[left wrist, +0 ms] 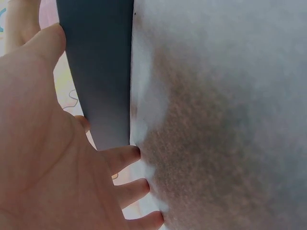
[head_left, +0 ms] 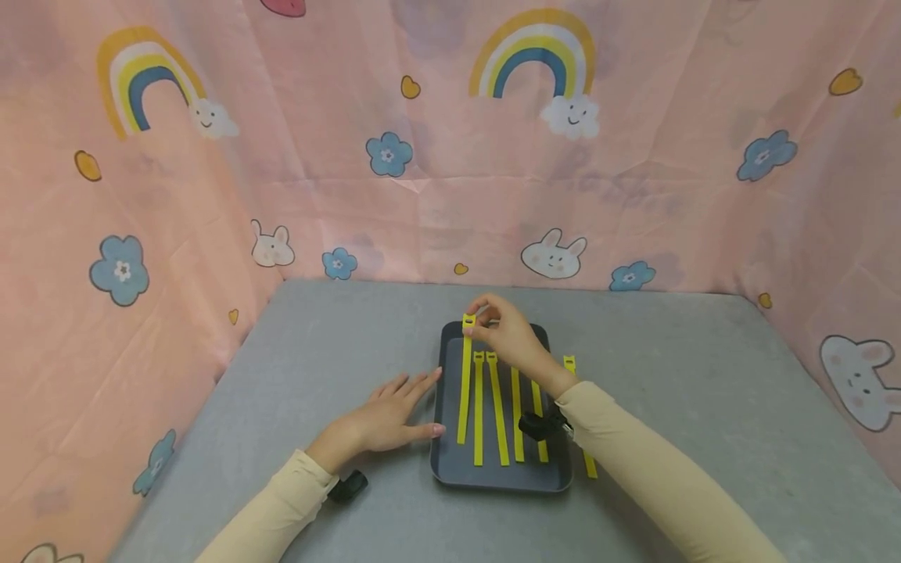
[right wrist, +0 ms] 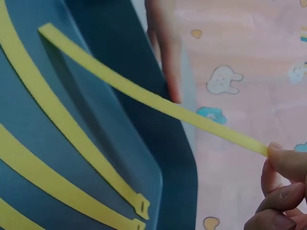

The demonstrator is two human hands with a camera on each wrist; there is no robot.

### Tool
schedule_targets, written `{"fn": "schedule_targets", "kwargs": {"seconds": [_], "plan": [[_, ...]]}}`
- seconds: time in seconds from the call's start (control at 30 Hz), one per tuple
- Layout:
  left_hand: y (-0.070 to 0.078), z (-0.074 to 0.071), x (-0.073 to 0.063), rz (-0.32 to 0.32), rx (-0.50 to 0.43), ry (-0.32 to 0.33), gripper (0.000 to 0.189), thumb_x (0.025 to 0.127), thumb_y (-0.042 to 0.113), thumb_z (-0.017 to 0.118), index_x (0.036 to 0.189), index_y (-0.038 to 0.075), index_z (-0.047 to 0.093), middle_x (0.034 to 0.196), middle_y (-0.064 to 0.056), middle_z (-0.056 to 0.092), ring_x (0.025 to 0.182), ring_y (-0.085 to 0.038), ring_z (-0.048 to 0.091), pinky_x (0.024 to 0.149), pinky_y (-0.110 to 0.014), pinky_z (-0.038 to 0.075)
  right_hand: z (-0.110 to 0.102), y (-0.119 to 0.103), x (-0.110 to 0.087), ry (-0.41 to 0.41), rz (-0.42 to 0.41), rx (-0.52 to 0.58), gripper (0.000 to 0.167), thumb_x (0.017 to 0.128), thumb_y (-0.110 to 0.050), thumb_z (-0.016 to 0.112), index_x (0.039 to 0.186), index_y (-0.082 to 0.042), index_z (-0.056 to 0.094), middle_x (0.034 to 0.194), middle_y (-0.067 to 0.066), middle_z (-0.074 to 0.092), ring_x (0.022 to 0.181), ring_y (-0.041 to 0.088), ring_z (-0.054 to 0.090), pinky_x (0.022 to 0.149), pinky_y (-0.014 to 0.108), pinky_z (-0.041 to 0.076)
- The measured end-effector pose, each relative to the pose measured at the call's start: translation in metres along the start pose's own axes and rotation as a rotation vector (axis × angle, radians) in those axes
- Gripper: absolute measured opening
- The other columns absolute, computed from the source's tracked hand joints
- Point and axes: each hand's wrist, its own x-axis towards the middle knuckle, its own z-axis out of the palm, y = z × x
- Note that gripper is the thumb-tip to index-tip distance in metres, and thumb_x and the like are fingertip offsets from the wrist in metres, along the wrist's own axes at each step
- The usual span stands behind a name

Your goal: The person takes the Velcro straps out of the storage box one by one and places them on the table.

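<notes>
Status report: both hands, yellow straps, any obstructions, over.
Right hand pinching one yellow strap by its slotted end. Left hand touching the tray, left side. Four more straps inside; nothing visibly in the way.

Your left hand (head_left: 387, 421) has fingers extended, thumb spread away. Your right hand (head_left: 512, 336) sits farther forward, thumb and forefinger pinching. Both your forearms (head_left: 655, 469) angle in toward the middle.

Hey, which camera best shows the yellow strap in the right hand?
The right wrist view: the yellow strap appears largest there, with only its pinched end covered by the right hand. The head view shows it smaller, slotted end included; the left wrist view doesn't show it.
</notes>
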Motion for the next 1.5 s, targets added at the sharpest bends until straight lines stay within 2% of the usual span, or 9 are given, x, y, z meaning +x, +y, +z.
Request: {"fn": "schedule_targets", "kwargs": {"seconds": [0.07, 0.27, 0.4, 0.5, 0.6, 0.67, 0.87, 1.3, 1.5], "plan": [[0.0, 0.0, 0.0, -0.002, 0.0, 0.003, 0.088, 0.09, 0.072, 0.048, 0.16, 0.038, 0.006, 0.167, -0.002, 0.02, 0.155, -0.036, 0.014, 0.122, -0.061, 0.017, -0.003, -0.002, 0.0, -0.001, -0.008, 0.007, 0.021, 0.094, -0.019, 0.069, 0.112, -0.016, 0.059, 0.089, 0.011, 0.065, 0.052, 0.016, 0.043, 0.053, 0.03, 0.038], [0.002, -0.002, 0.0, -0.004, -0.013, 0.001, 0.089, 0.09, 0.072, 0.049, 0.16, 0.036, 0.007, 0.167, -0.003, 0.019, 0.155, -0.037, 0.013, 0.122, -0.062, 0.015, -0.011, -0.008, -0.002, 0.02, -0.037, 0.02, 0.022, 0.093, -0.019, 0.07, 0.112, -0.016, 0.059, 0.09, 0.01, 0.065, 0.06, 0.015, 0.055, 0.065, 0.032, 0.047], [0.003, -0.002, 0.0, 0.0, -0.009, -0.002, 0.09, 0.09, 0.072, 0.049, 0.16, 0.035, 0.006, 0.168, -0.003, 0.018, 0.155, -0.037, 0.012, 0.121, -0.062, 0.015, -0.017, -0.014, -0.003, 0.031, -0.038, 0.043, 0.024, 0.092, -0.019, 0.071, 0.112, -0.014, 0.059, 0.091, 0.01, 0.064, 0.054, 0.014, 0.05, 0.053, 0.03, 0.044], [0.002, -0.002, 0.0, 0.005, -0.005, -0.001, 0.09, 0.09, 0.072, 0.049, 0.16, 0.034, 0.006, 0.168, -0.004, 0.018, 0.155, -0.037, 0.013, 0.121, -0.062, 0.016, -0.023, -0.018, -0.004, 0.048, -0.048, 0.06, 0.025, 0.092, -0.018, 0.072, 0.113, -0.012, 0.059, 0.091, 0.011, 0.063, 0.055, 0.014, 0.049, 0.052, 0.029, 0.041], [0.002, -0.002, 0.0, 0.007, -0.007, 0.001, 0.09, 0.09, 0.072, 0.049, 0.16, 0.035, 0.006, 0.168, -0.004, 0.018, 0.155, -0.037, 0.013, 0.121, -0.063, 0.016, -0.03, -0.023, -0.006, 0.071, -0.055, 0.081, 0.027, 0.091, -0.018, 0.073, 0.113, -0.012, 0.06, 0.091, 0.009, 0.062, 0.067, 0.016, 0.052, 0.063, 0.03, 0.043], [0.002, -0.002, 0.0, 0.004, -0.008, -0.001, 0.09, 0.09, 0.072, 0.049, 0.16, 0.036, 0.005, 0.168, -0.004, 0.017, 0.155, -0.037, 0.012, 0.121, -0.063, 0.016, -0.034, -0.026, -0.007, 0.081, -0.046, 0.101, 0.027, 0.091, -0.019, 0.073, 0.113, -0.012, 0.06, 0.089, 0.006, 0.06, 0.067, 0.015, 0.049, 0.065, 0.03, 0.041], [0.001, -0.001, -0.001, 0.012, -0.007, 0.005, 0.09, 0.09, 0.073, 0.048, 0.16, 0.037, 0.004, 0.168, -0.003, 0.016, 0.156, -0.036, 0.011, 0.121, -0.063, 0.014, -0.051, -0.031, -0.014, 0.089, 0.01, 0.171, 0.028, 0.092, -0.022, 0.071, 0.117, -0.017, 0.058, 0.087, -0.001, 0.056, 0.046, 0.012, 0.025, 0.048, 0.027, 0.031], [0.0, 0.0, -0.001, 0.017, -0.017, 0.011, 0.088, 0.091, 0.071, 0.048, 0.16, 0.037, 0.003, 0.168, -0.004, 0.017, 0.155, -0.037, 0.011, 0.121, -0.062, 0.014, -0.096, -0.034, -0.032, 0.089, 0.001, 0.337, 0.024, 0.094, -0.02, 0.07, 0.114, -0.017, 0.057, 0.083, -0.007, 0.058, 0.046, 0.016, 0.019, 0.048, 0.035, 0.018], [0.0, 0.0, -0.001, 0.015, -0.009, 0.01, 0.089, 0.091, 0.071, 0.048, 0.16, 0.036, 0.004, 0.168, -0.004, 0.017, 0.155, -0.037, 0.011, 0.121, -0.062, 0.015, -0.117, -0.029, -0.042, 0.085, 0.02, 0.353, 0.024, 0.094, -0.019, 0.069, 0.115, -0.016, 0.057, 0.081, -0.01, 0.061, 0.049, 0.018, 0.018, 0.052, 0.038, 0.015]]}}
